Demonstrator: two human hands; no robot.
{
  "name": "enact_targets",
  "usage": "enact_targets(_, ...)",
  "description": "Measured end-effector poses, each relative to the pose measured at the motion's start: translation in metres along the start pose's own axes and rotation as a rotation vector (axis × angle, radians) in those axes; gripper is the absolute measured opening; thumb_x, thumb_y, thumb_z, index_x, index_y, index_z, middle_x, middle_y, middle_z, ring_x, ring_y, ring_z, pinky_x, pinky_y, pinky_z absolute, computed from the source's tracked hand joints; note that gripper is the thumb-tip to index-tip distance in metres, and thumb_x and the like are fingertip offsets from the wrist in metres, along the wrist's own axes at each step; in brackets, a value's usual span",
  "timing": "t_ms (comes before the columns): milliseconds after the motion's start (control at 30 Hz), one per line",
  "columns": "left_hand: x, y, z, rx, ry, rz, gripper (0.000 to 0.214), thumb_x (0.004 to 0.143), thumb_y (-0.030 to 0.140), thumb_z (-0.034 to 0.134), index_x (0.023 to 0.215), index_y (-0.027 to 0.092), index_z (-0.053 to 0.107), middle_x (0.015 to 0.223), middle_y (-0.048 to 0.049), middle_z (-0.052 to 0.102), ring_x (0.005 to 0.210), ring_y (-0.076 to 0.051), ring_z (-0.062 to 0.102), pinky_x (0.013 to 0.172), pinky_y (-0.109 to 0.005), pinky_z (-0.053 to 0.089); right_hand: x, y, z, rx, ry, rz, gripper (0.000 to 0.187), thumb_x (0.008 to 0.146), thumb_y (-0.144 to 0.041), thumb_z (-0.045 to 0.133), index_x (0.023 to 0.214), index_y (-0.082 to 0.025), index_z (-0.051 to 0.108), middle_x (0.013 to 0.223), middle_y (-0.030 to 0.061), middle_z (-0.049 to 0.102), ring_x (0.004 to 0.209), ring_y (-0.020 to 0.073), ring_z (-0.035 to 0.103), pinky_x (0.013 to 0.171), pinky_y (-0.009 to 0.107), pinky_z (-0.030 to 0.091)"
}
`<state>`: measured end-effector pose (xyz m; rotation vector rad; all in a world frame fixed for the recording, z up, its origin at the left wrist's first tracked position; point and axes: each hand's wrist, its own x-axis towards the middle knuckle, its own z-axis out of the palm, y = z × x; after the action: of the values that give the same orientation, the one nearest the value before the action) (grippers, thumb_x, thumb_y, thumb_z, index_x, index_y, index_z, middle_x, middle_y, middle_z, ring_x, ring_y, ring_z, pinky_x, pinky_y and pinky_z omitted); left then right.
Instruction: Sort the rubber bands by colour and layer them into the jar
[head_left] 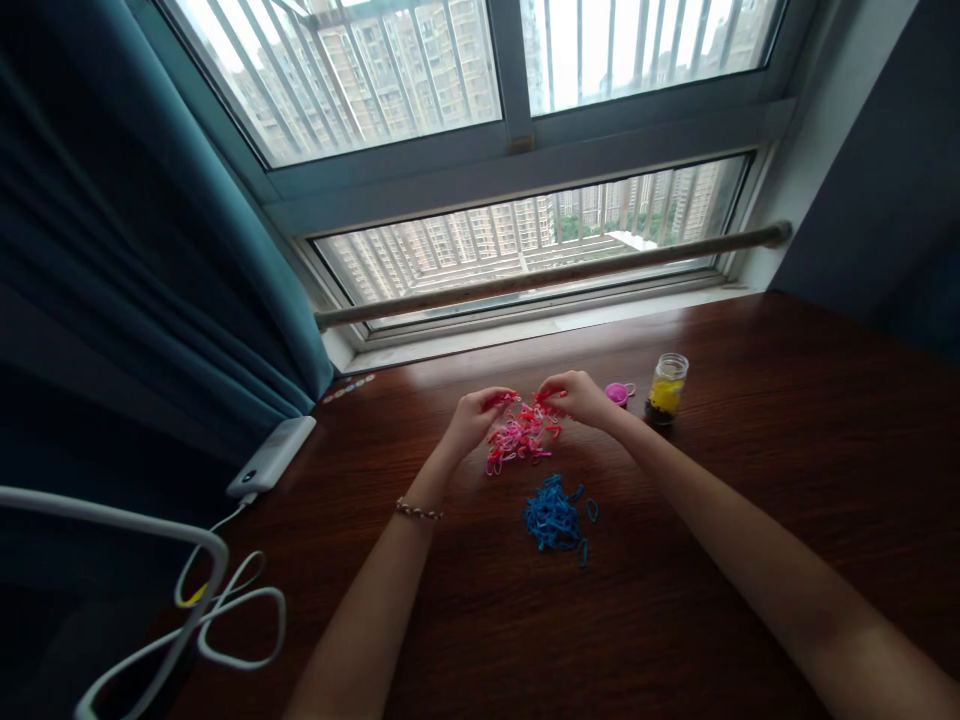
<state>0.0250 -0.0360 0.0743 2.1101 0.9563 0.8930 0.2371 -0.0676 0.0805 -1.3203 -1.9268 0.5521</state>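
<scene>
A heap of small pink and red elastic bands (517, 442) lies on the dark wooden table (675, 560). My left hand (474, 415) and my right hand (576, 395) are both over its far edge, fingers pinched on red bands from the heap. A separate heap of blue bands (555, 517) sits closer to me, untouched. A beaded bracelet (418, 511) is on my left wrist.
A small open jar (667, 387) with yellow and dark contents stands right of my right hand, its pink lid (617, 393) beside it. A white power bank (271, 455) with a looped white cable (240, 610) lies at the left. Teal curtain and window are behind.
</scene>
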Motion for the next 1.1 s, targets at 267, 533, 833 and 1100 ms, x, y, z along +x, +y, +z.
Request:
enact_targets(267,-0.003,-0.001,-0.02,0.087,-0.117,-0.046,0.031,0.082,0.029,0.046,0.108,0.015,0.056,0.105,-0.0091,0.063,0.095,-0.019,0.059,0.082,-0.031,0.047,0.0,0.01,-0.003,0.074,-0.031,-0.005,0.024,0.075,-0.015,0.055,0.096,-0.016,0.067,0.084,0.0043,0.069,0.068,0.0136,0.064,0.059,0.019,0.049)
enact_targets(533,-0.014,-0.02,-0.026,0.46,-0.31,-0.264,0.052,0.041,0.032,0.078,0.088,0.016,0.06,0.073,-0.0023,0.061,0.065,-0.018,0.058,0.055,-0.023,0.043,-0.005,0.018,-0.006,-0.403,-0.187,0.216,0.028,0.076,-0.022,0.06,0.104,-0.019,0.062,0.096,0.0079,0.066,0.087,0.02,0.062,0.076,0.026,0.046)
enact_targets(833,-0.014,-0.018,0.003,0.321,-0.273,-0.176,0.029,0.064,0.021,0.065,0.091,0.015,0.059,0.078,-0.0041,0.064,0.07,-0.017,0.06,0.061,-0.025,0.047,-0.009,0.006,0.017,-0.38,-0.261,0.119,0.023,0.076,-0.022,0.059,0.098,-0.017,0.064,0.096,0.0085,0.065,0.088,0.0186,0.061,0.077,0.023,0.044)
enact_targets(1100,-0.033,0.026,-0.011,0.036,-0.046,-0.051,0.036,0.07,0.016,0.06,0.105,0.013,0.054,0.104,-0.0108,0.061,0.085,-0.018,0.061,0.075,-0.031,0.051,-0.027,-0.021,-0.006,-0.007,-0.023,-0.061,0.017,0.078,-0.019,0.055,0.092,-0.014,0.065,0.087,0.0065,0.066,0.075,0.0144,0.062,0.067,0.023,0.048)
